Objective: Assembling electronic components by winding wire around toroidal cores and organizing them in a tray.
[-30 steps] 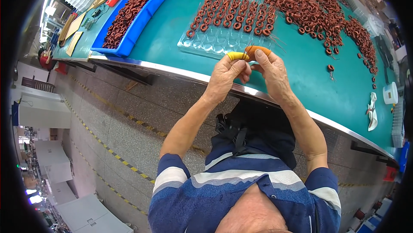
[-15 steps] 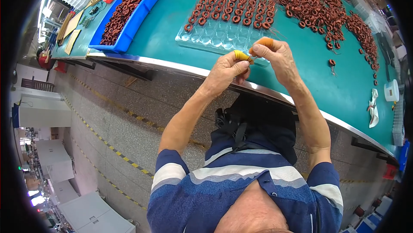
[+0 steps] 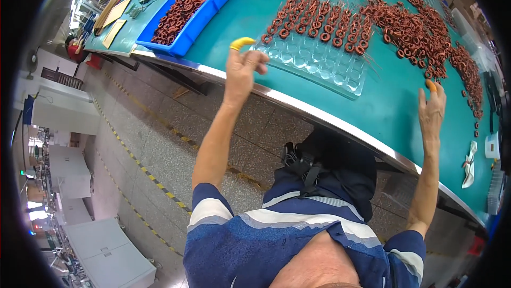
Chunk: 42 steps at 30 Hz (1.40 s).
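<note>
Head view: a person's left hand [image 3: 240, 72], fingers loosely apart and seemingly bare, hangs beside a clear tray [image 3: 320, 65], while the right hand [image 3: 432, 109] stretches slightly parted fingers to the near fringe of a pile of red-brown rings [image 3: 418, 38] — contact cannot be told. Rings in rows [image 3: 319, 22] fill the tray's far side — its wells apparently keep them orderly; the blue bin [image 3: 183, 49]'s walls likely stop others scattering across the bench [image 3: 391, 102].
</note>
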Each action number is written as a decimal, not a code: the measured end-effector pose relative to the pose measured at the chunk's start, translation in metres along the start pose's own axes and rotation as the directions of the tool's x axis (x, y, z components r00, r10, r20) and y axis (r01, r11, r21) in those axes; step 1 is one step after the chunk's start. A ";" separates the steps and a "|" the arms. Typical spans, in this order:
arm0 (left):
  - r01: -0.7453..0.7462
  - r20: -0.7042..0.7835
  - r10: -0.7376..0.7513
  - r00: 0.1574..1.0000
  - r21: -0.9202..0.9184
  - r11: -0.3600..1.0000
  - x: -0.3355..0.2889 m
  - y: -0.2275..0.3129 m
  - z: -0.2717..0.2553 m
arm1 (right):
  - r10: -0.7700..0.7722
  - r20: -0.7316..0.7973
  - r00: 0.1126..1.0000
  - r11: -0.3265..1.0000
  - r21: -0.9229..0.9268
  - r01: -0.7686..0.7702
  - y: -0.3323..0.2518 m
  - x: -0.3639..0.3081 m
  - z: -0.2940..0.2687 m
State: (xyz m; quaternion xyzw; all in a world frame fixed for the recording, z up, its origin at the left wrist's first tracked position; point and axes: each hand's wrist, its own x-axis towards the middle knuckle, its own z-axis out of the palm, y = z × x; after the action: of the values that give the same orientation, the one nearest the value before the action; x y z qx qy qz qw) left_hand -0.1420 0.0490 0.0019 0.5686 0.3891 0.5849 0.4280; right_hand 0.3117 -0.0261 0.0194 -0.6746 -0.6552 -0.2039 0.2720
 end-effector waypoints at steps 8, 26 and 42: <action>-0.059 -0.045 0.062 0.997 0.051 0.997 0.038 -0.017 -0.021 | 0.106 0.104 0.989 0.992 -0.077 -0.098 0.048 -0.031 0.020; -0.010 -0.044 0.047 0.998 0.615 0.788 0.050 -0.038 -0.020 | 0.212 0.074 0.974 0.975 0.047 -0.216 0.041 -0.028 0.019; 0.267 0.591 -0.204 0.780 -0.019 0.964 -0.017 0.038 0.134 | -0.254 -0.148 0.956 0.687 0.668 0.286 -0.134 -0.001 -0.016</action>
State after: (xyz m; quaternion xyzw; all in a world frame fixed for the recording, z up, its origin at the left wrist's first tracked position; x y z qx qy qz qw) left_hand -0.0110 0.0164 0.0393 0.6449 0.2765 0.3429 0.6246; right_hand 0.1797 -0.0376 0.0441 -0.4187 -0.7699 -0.0014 0.4817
